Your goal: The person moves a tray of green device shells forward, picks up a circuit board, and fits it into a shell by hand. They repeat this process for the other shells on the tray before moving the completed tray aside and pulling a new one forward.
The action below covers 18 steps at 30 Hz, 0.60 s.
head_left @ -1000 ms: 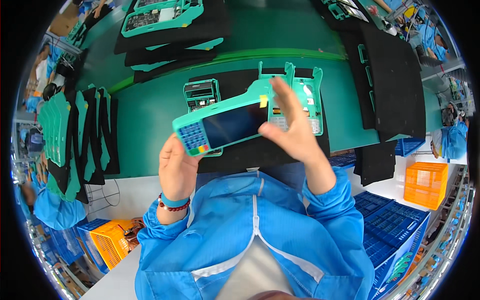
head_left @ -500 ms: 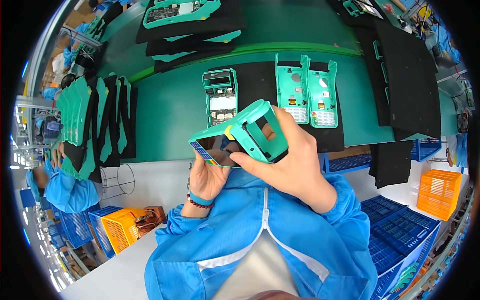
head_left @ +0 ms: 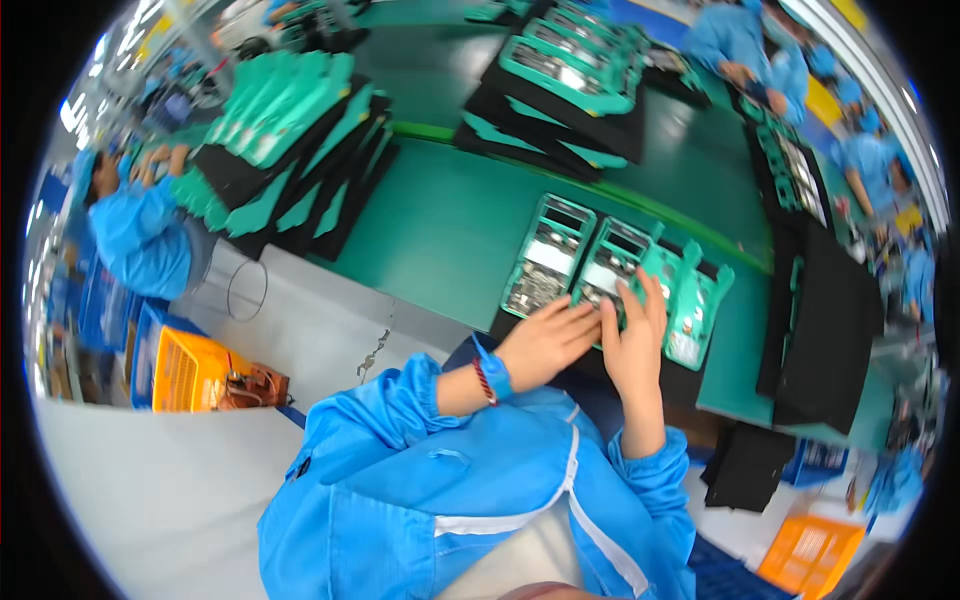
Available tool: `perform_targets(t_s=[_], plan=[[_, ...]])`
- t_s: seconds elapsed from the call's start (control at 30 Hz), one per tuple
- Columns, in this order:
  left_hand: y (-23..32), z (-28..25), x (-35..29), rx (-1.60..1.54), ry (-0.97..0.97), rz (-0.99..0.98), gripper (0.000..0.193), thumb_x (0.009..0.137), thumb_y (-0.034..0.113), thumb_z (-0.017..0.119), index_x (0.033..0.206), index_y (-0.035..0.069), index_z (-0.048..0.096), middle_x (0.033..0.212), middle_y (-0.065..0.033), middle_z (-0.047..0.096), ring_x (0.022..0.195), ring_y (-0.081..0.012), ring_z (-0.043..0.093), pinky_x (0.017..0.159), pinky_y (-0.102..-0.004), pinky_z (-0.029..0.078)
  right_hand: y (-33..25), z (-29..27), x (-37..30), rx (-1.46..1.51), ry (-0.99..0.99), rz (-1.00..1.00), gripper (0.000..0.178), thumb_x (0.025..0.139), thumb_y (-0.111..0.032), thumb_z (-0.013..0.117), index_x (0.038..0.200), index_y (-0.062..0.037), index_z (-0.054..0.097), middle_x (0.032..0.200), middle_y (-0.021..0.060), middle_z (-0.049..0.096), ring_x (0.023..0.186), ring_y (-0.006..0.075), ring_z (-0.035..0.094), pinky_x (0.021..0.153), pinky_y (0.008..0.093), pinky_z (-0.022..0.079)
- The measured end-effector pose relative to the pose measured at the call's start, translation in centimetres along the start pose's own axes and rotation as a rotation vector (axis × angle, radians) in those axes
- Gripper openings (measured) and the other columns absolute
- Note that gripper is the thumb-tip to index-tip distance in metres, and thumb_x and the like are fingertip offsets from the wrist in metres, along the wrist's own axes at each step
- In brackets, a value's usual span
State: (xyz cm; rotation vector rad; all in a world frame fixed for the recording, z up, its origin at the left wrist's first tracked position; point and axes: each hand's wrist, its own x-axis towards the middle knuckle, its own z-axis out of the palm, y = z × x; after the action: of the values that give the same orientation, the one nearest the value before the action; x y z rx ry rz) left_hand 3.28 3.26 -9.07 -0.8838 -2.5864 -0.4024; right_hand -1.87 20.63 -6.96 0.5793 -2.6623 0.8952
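A row of green handheld device housings lies on black foam at the near side of the bench. Leftmost is a housing with a circuit board (head_left: 548, 252), and a second board-filled housing (head_left: 612, 250) lies beside it. Right of these are two lighter green shells, the outer shell (head_left: 697, 312) showing in full. My left hand (head_left: 548, 345), with a red bead bracelet and blue band, reaches its stretched fingers to the second housing's lower end. My right hand (head_left: 634, 345) points its spread fingers over that housing and the inner shell. Whether the fingertips touch them I cannot tell.
Stacks of green housings between black foam sheets stand at the left (head_left: 290, 110) and at the back (head_left: 570, 70). A black foam pile (head_left: 830, 330) lies at the right. An orange crate (head_left: 195, 370) stands lower left. Co-workers in blue sit left and far right.
The device held in both hands is no longer in them; a second board-filled housing now lies in the row. Both hands have moved forward onto the row, and the view has turned.
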Motion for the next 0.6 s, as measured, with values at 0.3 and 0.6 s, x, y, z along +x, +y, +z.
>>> perform_targets(t_s=[0.3,0.6], plan=[[-5.0,-6.5,-15.6,-0.277,0.651,-0.825,0.011,0.093,0.007,0.064,0.104,0.005,0.067,0.098,-0.0114,0.064,0.092,-0.0272,0.061,0.082,-0.0388,0.050,-6.4,1.5,1.8,0.473,-0.147,-0.128,0.041,0.091,-0.011,0.067,0.129,-0.0009,0.058,0.130,0.0197,0.058,0.122,0.0333,0.056,0.103,0.0423,0.043],[-28.3,-13.5,-36.6,-0.220,1.450,-1.284,0.034,0.102,0.028,0.056,0.126,0.005,0.057,0.120,-0.0058,0.062,0.108,-0.0160,0.060,0.088,-0.0313,0.049,-14.9,9.3,5.6,1.081,-0.985,0.193,0.057,0.101,-0.020,0.060,0.147,0.0029,0.035,0.141,0.0210,0.051,0.129,0.0269,0.054,0.106,0.0357,0.043]])
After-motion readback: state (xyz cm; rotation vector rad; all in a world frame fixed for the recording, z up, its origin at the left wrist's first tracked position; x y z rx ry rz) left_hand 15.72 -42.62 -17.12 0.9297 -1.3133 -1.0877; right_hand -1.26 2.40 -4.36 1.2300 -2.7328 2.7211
